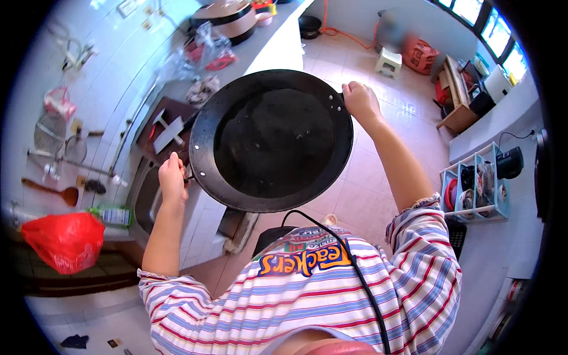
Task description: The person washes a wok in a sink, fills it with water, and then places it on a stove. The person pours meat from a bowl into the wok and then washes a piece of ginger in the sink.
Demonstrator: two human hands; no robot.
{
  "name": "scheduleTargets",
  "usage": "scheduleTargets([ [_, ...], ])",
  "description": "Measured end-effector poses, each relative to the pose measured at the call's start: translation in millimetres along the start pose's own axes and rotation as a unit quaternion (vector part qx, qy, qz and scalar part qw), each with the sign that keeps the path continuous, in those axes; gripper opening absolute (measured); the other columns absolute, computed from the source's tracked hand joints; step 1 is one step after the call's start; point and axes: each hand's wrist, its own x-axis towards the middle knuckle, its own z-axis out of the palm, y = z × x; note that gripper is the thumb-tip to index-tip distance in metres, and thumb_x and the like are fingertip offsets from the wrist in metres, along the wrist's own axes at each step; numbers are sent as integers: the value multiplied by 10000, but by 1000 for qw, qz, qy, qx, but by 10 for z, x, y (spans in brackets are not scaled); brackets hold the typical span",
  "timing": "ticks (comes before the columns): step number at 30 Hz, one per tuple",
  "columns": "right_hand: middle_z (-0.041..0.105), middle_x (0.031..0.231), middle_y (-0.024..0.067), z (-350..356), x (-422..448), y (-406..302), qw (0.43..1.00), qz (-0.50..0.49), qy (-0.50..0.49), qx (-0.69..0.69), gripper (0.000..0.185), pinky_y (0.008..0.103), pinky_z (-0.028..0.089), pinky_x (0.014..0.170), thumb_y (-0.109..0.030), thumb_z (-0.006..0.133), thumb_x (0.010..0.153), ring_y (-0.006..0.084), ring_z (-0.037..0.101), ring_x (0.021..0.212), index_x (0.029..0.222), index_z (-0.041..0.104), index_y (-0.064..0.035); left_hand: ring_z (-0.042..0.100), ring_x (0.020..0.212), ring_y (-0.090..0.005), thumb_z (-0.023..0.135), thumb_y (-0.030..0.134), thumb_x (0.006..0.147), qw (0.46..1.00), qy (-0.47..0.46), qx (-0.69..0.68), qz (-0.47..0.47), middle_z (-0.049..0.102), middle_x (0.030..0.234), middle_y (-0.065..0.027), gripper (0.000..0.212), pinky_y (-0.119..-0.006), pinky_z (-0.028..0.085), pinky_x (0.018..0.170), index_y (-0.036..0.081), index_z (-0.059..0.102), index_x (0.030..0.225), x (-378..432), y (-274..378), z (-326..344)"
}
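Note:
A large black wok point(275, 142) is held up in front of me, with what looks like dark liquid inside. My left hand point(173, 179) is closed on the handle at its lower left rim. At the upper right rim, my right hand point(361, 101) grips the other handle; the handles are mostly hidden by my fingers. To the left of the wok, a cleaver point(168, 135) lies on a dark cutting board point(153, 116). Below the board is a metal sink point(148, 191), beside my left forearm.
Plastic bags point(202, 53) and a cooker point(224, 17) occupy the counter. A red bag point(64, 243) and a green bottle point(113, 215) are at the left. A stool point(389, 62) stands on the tiled floor; a shelf rack point(475, 184) is at the right.

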Motion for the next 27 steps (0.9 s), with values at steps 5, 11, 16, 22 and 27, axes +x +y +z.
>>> scheduleTargets([
  [5, 591, 842, 222, -339, 768, 1017, 998, 15, 51, -18, 325, 433, 418, 778, -272, 445, 824, 367, 556, 846, 759, 607, 2, 291, 354, -46, 455, 325, 866, 997, -65, -28, -1, 349, 447, 75, 293, -214, 183, 334, 164, 420, 622, 300, 266, 1398],
  [11, 595, 840, 198, -443, 1847, 1962, 992, 54, 107, -41, 306, 436, 423, 760, -280, 459, 810, 356, 558, 838, 765, 613, -19, 299, 353, -55, 444, 329, 868, 994, -102, -39, -1, 353, 456, 67, 294, -216, 189, 329, 151, 429, 635, 904, 642, 2910],
  [16, 582, 793, 219, -489, 2784, 2725, 988, 73, 117, -67, 312, 443, 428, 711, -275, 457, 806, 374, 560, 793, 757, 616, -10, 317, 377, -61, 443, 322, 870, 983, -175, -45, 11, 347, 459, 55, 302, -231, 225, 335, 137, 421, 632, 1609, 845, 4136],
  [22, 569, 798, 232, -499, 4039, 3396, 983, 133, 115, -52, 323, 454, 424, 684, -298, 464, 804, 394, 555, 748, 782, 616, -14, 281, 368, -64, 399, 256, 899, 976, -208, -60, 33, 329, 461, 41, 309, -238, 191, 335, 116, 410, 624, 2393, 1271, 5531],
  [27, 555, 695, 229, -388, 5442, 3825, 983, 26, 175, -41, 331, 424, 421, 629, -274, 490, 805, 372, 550, 675, 688, 584, 20, 298, 366, -73, 412, 260, 895, 983, -169, -52, 51, 337, 468, 37, 308, -238, 204, 335, 114, 417, 623, 3179, 1596, 6529],
])
